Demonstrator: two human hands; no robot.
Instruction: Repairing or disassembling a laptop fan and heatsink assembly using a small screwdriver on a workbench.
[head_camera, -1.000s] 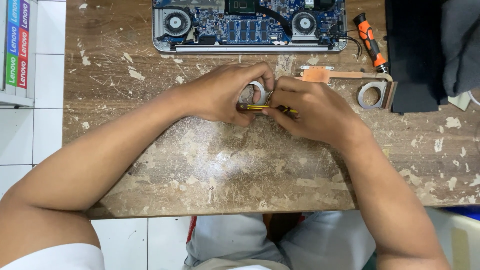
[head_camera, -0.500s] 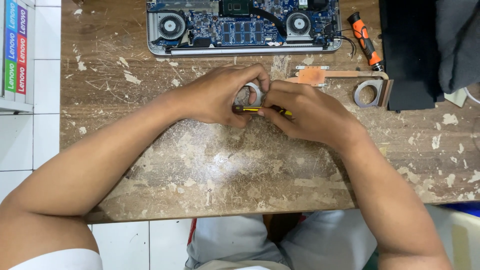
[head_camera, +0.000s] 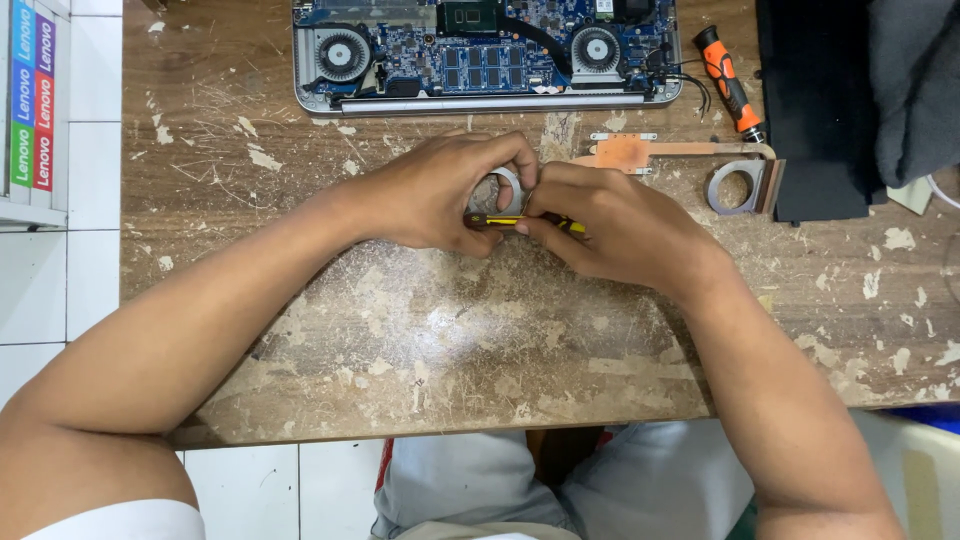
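Note:
My left hand (head_camera: 440, 195) and my right hand (head_camera: 610, 225) meet at the middle of a worn wooden table (head_camera: 450, 330). Between the fingertips of both sits a small grey ring-shaped metal part (head_camera: 505, 188). A thin yellow-and-black tool (head_camera: 515, 220) lies across both hands, its handle under my right fingers. Just to the right of my hands lies a copper heat pipe assembly (head_camera: 680, 158) with a round metal bracket at its end. An opened laptop (head_camera: 485, 50) with two fans and a bare circuit board lies at the table's far edge.
An orange-and-black screwdriver (head_camera: 728, 82) lies right of the laptop. A black flat panel (head_camera: 815, 105) with grey cloth (head_camera: 915, 85) on it fills the far right. Coloured boxes (head_camera: 30, 100) stand on a white shelf at the left. White tiled floor shows beside the table.
The view has shifted slightly, so the table's things sit lower and a little left in the picture. Both hands stay together on the ring part and tool, with only small finger movement.

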